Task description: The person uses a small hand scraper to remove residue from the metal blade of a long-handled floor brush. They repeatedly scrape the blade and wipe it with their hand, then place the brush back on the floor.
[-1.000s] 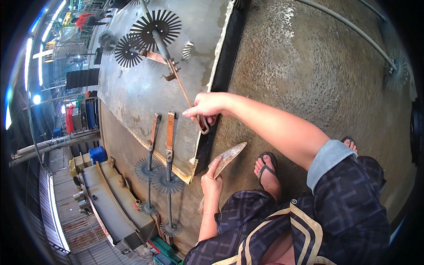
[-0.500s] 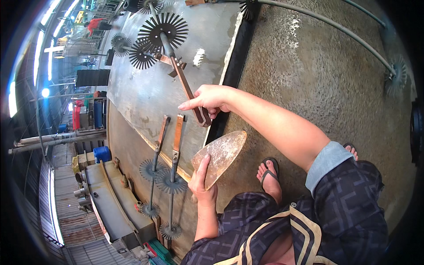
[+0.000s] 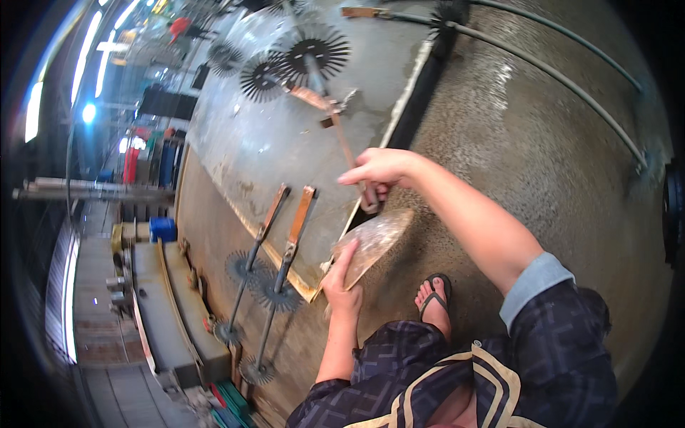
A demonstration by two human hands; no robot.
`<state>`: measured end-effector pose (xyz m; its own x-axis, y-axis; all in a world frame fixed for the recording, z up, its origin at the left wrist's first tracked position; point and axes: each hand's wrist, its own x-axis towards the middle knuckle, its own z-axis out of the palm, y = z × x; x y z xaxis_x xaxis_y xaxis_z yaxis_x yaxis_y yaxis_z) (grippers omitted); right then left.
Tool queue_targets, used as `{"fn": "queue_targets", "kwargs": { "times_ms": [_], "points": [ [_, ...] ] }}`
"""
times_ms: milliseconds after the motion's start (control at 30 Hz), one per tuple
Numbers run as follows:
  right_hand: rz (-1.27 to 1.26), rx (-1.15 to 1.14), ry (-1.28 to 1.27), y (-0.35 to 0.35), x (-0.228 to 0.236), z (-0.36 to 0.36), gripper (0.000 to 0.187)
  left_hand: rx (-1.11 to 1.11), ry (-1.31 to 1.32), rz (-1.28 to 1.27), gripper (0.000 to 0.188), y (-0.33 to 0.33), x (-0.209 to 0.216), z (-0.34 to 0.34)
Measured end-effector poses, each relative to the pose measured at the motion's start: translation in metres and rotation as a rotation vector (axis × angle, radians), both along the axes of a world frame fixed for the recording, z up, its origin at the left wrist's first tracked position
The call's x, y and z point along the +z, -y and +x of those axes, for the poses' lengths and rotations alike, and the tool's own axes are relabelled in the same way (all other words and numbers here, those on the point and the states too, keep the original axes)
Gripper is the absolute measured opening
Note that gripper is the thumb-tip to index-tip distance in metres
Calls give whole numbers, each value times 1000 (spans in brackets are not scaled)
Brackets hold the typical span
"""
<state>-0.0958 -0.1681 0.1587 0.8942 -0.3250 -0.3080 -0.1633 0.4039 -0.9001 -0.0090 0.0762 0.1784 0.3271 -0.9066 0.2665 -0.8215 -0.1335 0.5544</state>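
Floor (image 3: 556,164) here is rough speckled concrete, greyish-brown, with a couple of thin pipes (image 3: 571,78) running across it. A dark gutter (image 3: 421,100) cuts between it and a big wet metal sheet (image 3: 264,143). Off to the left it's dim, with bright strip lights (image 3: 107,50) overhead, some red and blue containers (image 3: 146,164) and long metal beams (image 3: 85,191).

A large grey metal sheet (image 3: 242,153) fills the upper middle of the frame, stained and scuffed, its lower edge rusty. On it, toward the top, lie two dark spoked discs (image 3: 314,50) with a wooden-handled rod (image 3: 335,121) running down from them. Two more wooden-handled rods (image 3: 285,228) cross its lower edge at centre left. The rough concrete floor (image 3: 542,164) spreads to the right, a sandalled foot (image 3: 434,303) resting on it
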Motion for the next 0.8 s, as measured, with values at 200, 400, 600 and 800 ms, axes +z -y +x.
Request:
{"fn": "queue_targets", "kwargs": {
  "times_ms": [200, 400, 600, 800],
  "points": [
    [-241, -115, -240, 12, -42, -25, 26, 102, -118, 224, 54, -20, -39, 12],
    [-350, -177, -293, 35, -62, -39, 26, 255, -320, 313, 52, -46, -131, 26],
    [-426, -187, -277, 39, -50, -41, 31, 357, -422, 436, 55, -50, -185, 37],
    [-340, -334, -276, 32, -32, -44, 54, 329, -384, 511, 69, -51, -205, 46]
  ]
}}
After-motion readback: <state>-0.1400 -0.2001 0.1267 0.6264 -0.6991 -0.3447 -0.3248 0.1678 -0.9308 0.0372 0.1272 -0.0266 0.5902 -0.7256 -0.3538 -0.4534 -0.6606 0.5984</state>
